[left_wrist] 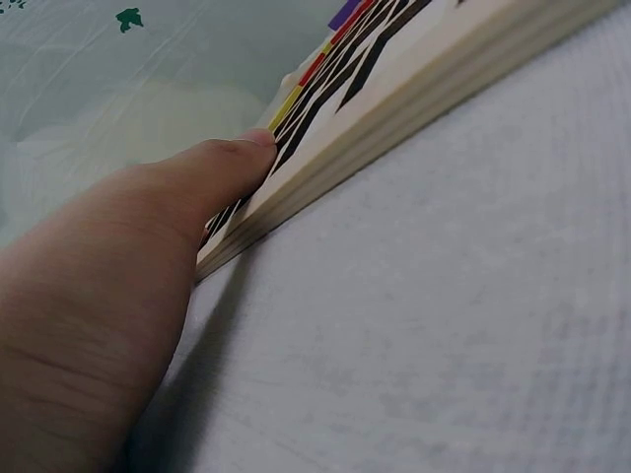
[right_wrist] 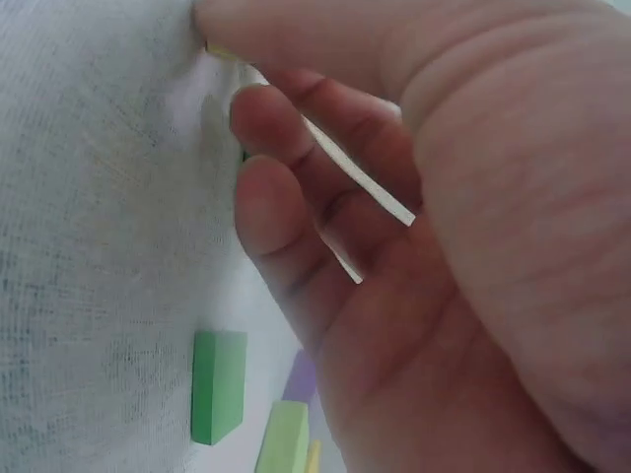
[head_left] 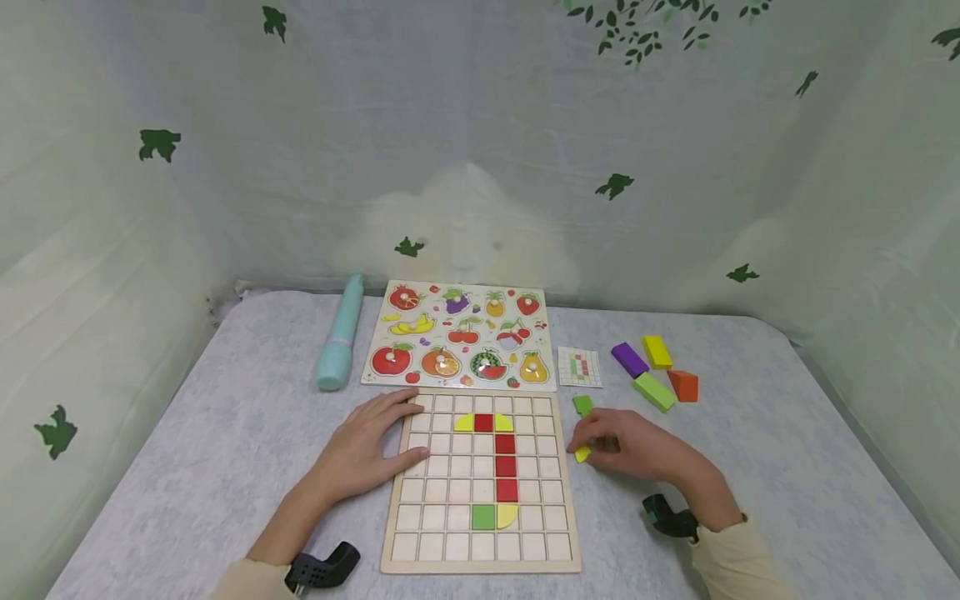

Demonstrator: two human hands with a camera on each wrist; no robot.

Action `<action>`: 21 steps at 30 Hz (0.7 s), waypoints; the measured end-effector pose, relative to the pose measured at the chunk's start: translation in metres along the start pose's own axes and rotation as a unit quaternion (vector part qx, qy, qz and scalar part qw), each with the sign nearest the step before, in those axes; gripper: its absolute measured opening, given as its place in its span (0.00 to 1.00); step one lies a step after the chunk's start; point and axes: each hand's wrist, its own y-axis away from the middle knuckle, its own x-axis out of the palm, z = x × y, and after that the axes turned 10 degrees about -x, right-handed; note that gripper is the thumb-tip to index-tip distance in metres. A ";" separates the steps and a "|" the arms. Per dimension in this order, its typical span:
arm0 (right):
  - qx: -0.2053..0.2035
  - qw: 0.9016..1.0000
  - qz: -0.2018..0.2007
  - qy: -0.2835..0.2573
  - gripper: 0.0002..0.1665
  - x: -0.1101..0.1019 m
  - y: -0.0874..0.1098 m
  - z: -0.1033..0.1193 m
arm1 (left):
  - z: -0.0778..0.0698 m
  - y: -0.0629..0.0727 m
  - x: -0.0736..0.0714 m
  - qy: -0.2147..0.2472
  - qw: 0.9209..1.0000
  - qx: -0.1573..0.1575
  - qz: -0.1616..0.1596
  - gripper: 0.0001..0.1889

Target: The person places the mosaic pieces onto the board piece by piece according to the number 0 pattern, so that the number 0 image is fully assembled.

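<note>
My left hand (head_left: 367, 446) rests along the left edge of a wooden grid board (head_left: 450, 565), thumb and fingers extended over the rim. In the left wrist view the thumb (left_wrist: 222, 172) lies on the board's edge. Red squares (head_left: 506, 467), yellow rounded pieces (head_left: 507, 515) and a green square (head_left: 483, 517) sit in the grid. Just right of the board, my right hand (head_left: 630, 442) pinches a small yellow piece (head_left: 582, 453) low at the table, mostly covered by the fingers. A small green piece (head_left: 582, 405) lies just beyond those fingers.
Behind the board lies a fruit puzzle (head_left: 457, 333), with a pattern card (head_left: 579, 367) to its right and a turquoise tapered object (head_left: 341, 337) to its left. Purple (head_left: 630, 360), yellow (head_left: 657, 352), light green (head_left: 654, 392) and orange (head_left: 683, 386) blocks cluster at the right.
</note>
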 end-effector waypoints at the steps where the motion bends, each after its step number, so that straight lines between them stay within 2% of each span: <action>1: 0.001 1.000 -0.001 0.000 0.16 0.000 0.000 0.000 | 0.000 0.000 0.000 0.000 1.000 0.000 0.000 0.34; 8: 0.032 0.999 -0.021 0.037 0.16 -0.001 0.000 0.000 | 0.001 -0.001 0.001 0.000 1.000 0.000 -0.001 0.34; 12: 0.026 0.999 -0.017 0.025 0.15 -0.001 0.000 -0.001 | 0.002 -0.001 0.002 0.001 1.000 0.001 0.000 0.34; 21: 0.044 0.999 -0.012 0.028 0.23 0.004 -0.005 0.007 | 0.001 0.000 0.001 0.004 1.000 0.003 0.000 0.34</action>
